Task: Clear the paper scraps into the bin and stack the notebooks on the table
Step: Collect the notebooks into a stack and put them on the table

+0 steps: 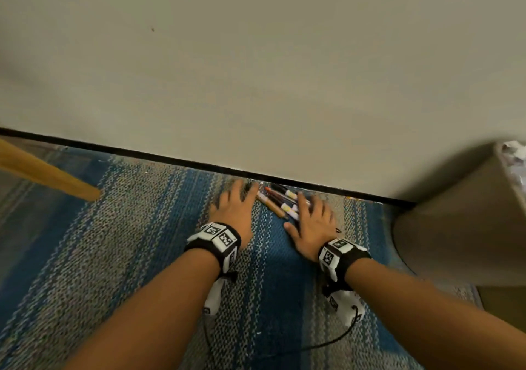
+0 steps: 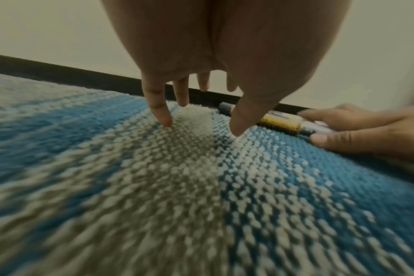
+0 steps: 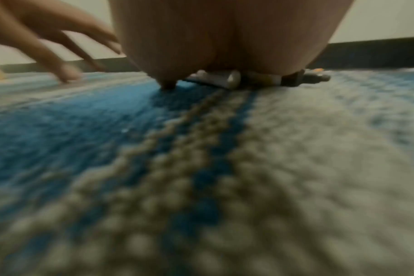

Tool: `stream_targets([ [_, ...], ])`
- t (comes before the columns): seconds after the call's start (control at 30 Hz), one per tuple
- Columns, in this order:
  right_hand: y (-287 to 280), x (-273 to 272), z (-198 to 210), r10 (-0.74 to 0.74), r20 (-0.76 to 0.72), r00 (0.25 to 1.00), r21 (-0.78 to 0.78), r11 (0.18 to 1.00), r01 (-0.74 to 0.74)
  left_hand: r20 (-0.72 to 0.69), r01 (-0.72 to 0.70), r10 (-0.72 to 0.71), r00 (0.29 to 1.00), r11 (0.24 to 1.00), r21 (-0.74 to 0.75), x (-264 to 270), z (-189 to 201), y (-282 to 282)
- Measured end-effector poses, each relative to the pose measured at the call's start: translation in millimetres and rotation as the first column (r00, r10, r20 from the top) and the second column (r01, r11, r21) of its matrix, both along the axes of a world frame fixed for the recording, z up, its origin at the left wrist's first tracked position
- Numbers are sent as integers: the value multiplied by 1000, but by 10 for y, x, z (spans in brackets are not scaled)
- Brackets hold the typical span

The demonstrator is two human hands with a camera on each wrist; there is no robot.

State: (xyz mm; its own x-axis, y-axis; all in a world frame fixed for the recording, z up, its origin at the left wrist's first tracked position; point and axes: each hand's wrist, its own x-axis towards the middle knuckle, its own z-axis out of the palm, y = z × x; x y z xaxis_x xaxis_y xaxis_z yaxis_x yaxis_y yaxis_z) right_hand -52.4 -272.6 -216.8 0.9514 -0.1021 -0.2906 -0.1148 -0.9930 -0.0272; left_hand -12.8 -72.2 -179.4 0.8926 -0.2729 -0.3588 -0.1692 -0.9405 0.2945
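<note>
Several pens and markers (image 1: 280,201) lie in a bunch on the striped carpet against the black baseboard (image 1: 170,156). My left hand (image 1: 236,206) is spread open at their left end, its fingertips (image 2: 164,119) on the carpet. My right hand (image 1: 311,220) lies flat over the right part of the pens (image 2: 279,123), fingers straight. The right wrist view shows pen barrels (image 3: 227,79) sticking out under that palm (image 3: 225,37). A tan bin (image 1: 461,227) stands at the right, with crumpled white paper scraps (image 1: 515,150) showing at its top. No notebooks are in view.
A plain beige wall (image 1: 256,71) rises right behind the pens. A wooden furniture leg (image 1: 48,173) slants down onto the carpet at the far left. Blue and grey carpet (image 1: 142,256) stretches toward me between my forearms.
</note>
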Motion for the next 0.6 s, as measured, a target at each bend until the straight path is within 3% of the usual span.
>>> stream_targets([
  [0.13,262,66,-40,181,62,982,145,971,-188,-18,-52,51,999,998,-45,153,-93,-134],
  [0.2,285,101,-13,179,106,978,278,939,-202,-20,-84,82,996,990,-113,166,-132,-122],
  [0.27,188,71,59,84,152,985,244,963,-119,-41,-129,124,991,982,-135,162,-161,-39],
  [0.33,76,-44,142,-104,88,991,133,987,92,-56,-219,215,975,973,-71,186,-184,80],
  [0.4,69,-144,136,-230,2,973,139,964,227,-79,-293,291,954,956,-22,226,-187,162],
  [0.6,436,8,-35,-163,7,987,428,892,145,-179,-242,218,959,962,-128,246,-231,36],
])
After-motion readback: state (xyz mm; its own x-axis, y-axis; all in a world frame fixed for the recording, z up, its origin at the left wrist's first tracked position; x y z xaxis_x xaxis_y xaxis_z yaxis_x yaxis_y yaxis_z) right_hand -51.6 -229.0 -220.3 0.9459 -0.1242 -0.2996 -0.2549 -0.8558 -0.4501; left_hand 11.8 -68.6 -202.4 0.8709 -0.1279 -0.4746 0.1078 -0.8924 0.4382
